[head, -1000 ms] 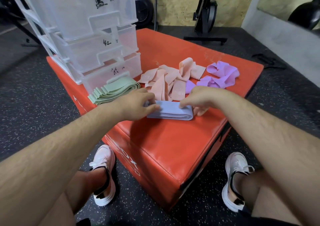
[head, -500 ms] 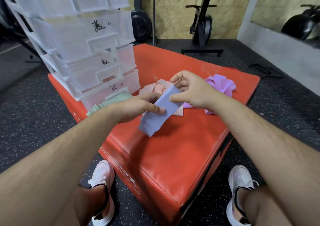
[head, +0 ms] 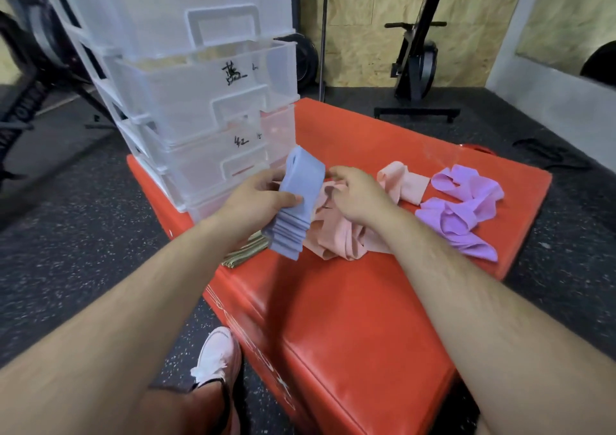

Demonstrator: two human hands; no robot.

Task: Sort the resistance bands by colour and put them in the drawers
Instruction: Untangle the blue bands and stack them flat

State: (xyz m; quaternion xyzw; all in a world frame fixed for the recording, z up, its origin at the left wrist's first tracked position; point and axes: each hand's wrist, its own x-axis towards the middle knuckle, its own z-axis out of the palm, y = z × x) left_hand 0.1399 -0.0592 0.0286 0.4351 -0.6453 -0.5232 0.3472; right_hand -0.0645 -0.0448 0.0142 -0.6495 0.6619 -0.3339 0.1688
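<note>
Head view, frame centre: left grip (head: 260,201) clamps folded blue bands (head: 305,176); right grip (head: 356,194) apart, empty. We fear one-handed stack unfolding before drawers (head: 206,101).

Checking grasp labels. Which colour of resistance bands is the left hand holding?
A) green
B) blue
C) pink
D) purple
B: the left hand grips the folded stack of blue resistance bands above the red padded box, while the pink bands, purple bands and green bands lie on the box.
</note>
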